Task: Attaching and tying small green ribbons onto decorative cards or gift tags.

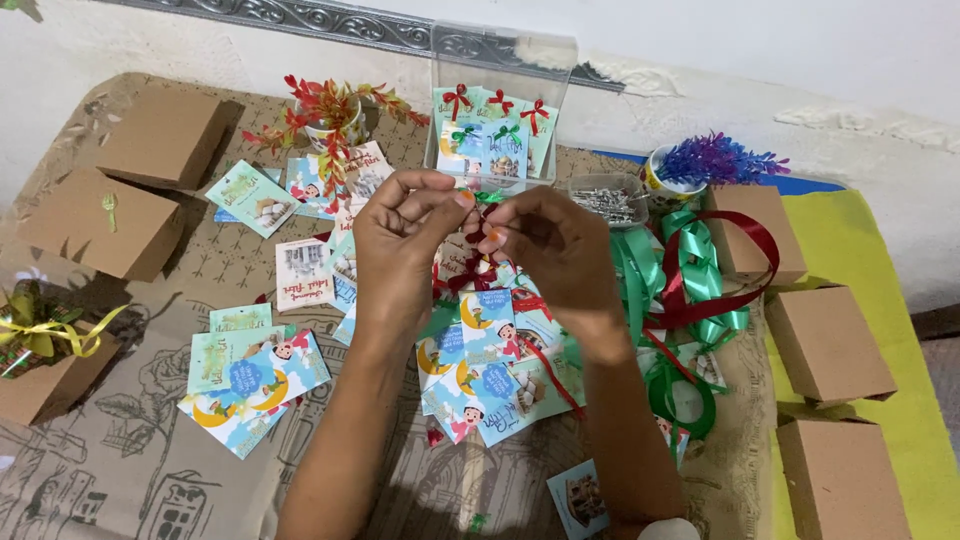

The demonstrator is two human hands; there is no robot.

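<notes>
Green ribbon between both hands

The green ribbon bit between the fingers is mostly covered, so its shape cannot be told. Both hands hide the cards behind them. The lower edge cuts off both forearms and one card. The left edge cuts off a box with a yellow bow. The contents of the small tub are too small to tell.
</notes>
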